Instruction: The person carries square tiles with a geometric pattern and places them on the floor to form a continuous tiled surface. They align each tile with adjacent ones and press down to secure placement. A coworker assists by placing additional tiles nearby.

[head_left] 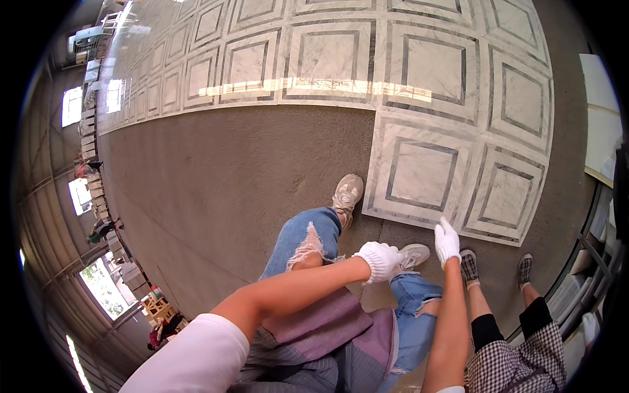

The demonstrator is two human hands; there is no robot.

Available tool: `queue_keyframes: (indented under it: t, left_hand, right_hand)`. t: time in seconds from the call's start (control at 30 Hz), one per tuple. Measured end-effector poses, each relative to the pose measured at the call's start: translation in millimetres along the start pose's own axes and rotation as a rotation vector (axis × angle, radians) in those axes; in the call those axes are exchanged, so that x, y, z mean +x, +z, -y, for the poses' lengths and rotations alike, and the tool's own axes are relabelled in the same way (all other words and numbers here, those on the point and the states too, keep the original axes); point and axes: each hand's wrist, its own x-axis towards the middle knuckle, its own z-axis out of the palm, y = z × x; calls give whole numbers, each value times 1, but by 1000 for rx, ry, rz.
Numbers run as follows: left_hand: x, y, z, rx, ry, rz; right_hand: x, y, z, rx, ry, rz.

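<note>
White knit gloves cover both of my hands. My left hand (380,261) hangs in front of my knees with its fingers curled in; whatever they may hold is hidden. Stretched out towards the near edge of the closest marble tile (422,167) is my right hand (447,242), its fingers straight and together, nothing in it. Whether the fingertips touch that tile edge I cannot tell. The tile is pale with grey veins and a dark inlaid square frame. A matching tile (501,187) lies against its right side.
Several more framed tiles (327,59) spread out beyond, over a grey concrete floor (229,170). To my right stands another person in a checked apron (517,357). Pale slabs (599,124) and a metal rack (590,236) line the far right. Stacked goods (98,196) stand along the left wall.
</note>
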Motion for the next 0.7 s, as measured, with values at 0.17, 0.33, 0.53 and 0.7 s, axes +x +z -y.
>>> queue_keyframes:
  t: [0.17, 0.33, 0.53, 0.7]
  left_hand:
    - [-82, 44, -26, -123, -108, -65]
    - [-216, 17, -79, -238, 7, -116]
    - [-338, -81, -93, -539, -272, -473]
    - [-463, -61, -37, -681, -437, -730]
  right_hand:
    - [-164, -9, 20, 185, 72, 0]
    - [-332, -37, 37, 356, 127, -40]
    - [-482, -68, 6, 522, 169, -154]
    - [-586, -120, 55, 735, 215, -161]
